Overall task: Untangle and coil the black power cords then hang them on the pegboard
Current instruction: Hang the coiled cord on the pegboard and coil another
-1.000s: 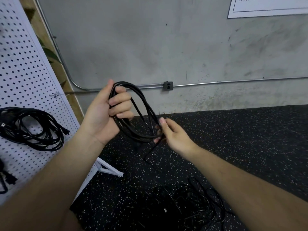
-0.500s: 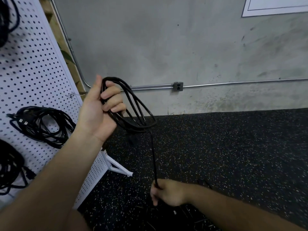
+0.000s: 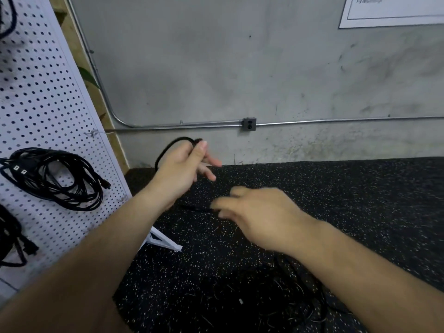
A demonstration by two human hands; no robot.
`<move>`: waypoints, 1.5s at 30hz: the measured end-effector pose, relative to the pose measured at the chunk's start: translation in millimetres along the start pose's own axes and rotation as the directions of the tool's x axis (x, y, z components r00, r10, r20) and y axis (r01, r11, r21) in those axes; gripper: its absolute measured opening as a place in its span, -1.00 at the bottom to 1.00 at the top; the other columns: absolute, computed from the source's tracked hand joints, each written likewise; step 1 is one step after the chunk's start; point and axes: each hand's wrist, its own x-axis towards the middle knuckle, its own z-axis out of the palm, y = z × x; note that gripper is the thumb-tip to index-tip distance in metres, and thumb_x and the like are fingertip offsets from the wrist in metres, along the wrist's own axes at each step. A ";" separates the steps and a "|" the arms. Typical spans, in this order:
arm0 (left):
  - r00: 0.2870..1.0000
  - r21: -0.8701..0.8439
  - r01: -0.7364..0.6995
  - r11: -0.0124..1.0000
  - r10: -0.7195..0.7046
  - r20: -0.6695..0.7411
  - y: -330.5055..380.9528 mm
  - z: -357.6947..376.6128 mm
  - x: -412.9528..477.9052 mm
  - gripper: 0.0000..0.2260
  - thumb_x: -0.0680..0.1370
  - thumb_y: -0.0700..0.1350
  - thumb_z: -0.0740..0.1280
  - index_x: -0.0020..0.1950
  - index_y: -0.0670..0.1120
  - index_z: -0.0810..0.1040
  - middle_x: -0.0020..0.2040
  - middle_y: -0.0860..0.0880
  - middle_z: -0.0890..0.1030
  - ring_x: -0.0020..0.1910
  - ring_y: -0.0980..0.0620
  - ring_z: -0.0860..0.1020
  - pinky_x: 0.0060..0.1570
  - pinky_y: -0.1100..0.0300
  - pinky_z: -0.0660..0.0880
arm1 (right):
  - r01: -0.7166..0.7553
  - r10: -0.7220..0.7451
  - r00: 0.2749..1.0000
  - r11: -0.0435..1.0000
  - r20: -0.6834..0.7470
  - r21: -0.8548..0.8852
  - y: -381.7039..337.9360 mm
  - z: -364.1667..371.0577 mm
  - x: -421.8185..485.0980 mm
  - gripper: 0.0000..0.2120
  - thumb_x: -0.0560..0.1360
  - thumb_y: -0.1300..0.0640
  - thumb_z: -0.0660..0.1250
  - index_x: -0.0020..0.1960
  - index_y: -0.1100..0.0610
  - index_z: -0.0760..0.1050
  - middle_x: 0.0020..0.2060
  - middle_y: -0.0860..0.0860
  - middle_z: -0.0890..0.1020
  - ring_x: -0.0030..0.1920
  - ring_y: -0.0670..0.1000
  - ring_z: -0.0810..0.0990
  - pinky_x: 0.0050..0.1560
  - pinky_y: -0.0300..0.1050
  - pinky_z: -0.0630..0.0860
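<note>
Black cord (image 3: 177,139), one loop showing, held in the air beside the pegboard (image 3: 48,104).
Left hand (image 3: 180,169) pinches the top of the loop between thumb and forefinger, its other fingers spread outward; most of the loop is hidden behind it. Right hand (image 3: 262,212) sits lower and to the right, blurred, fingertips at a dark strand (image 3: 194,207); whether it grips the strand cannot be told. Pile of tangled cords (image 3: 283,296) lies on the speckled black floor (image 3: 360,200) under the right forearm. Coiled cord (image 3: 60,179) hangs on the pegboard at mid-height, with a second coil (image 3: 12,236) below it at the left edge. Grey wall (image 3: 240,68) behind carries an outlet box (image 3: 249,124).
</note>
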 end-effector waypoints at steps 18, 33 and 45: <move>0.879 -0.627 0.461 0.628 -0.226 0.421 6.8 -0.5 -0.1 -0.60 0.61 0.20 0.21 -0.32 -0.01 0.35 -0.52 0.13 0.13 -0.63 0.20 0.10 -0.59 0.29 0.06 | -0.176 0.571 0.818 0.362 -0.068 0.915 89.7 18.8 -17.3 -0.94 0.63 0.08 0.26 0.07 0.04 0.41 -0.32 -0.13 0.45 -0.38 -0.08 0.40 -0.29 0.02 0.45; 0.875 -0.837 0.429 0.339 0.075 0.478 1.2 -4.1 1.8 -0.77 0.67 0.02 0.19 -0.06 -0.08 0.50 -0.40 0.13 0.31 -0.52 0.17 0.21 -0.39 0.32 0.23 | -0.308 0.499 0.861 0.662 -0.096 0.683 61.9 61.2 3.9 -0.85 0.69 0.03 0.19 0.18 0.04 0.49 -0.22 0.04 0.64 -0.41 -0.12 0.45 -0.43 -0.22 0.38; 0.980 -0.970 0.191 0.153 0.027 0.198 -9.1 -41.8 16.7 -0.74 0.71 0.07 0.17 -0.04 -0.04 0.51 -0.35 0.14 0.35 -0.47 0.17 0.26 -0.32 0.34 0.28 | -0.673 0.299 0.712 0.030 0.636 0.739 15.8 144.7 -6.9 -0.67 0.74 -0.03 -0.02 0.11 0.13 0.44 -0.08 0.12 0.73 -0.05 0.06 0.63 0.02 0.00 0.54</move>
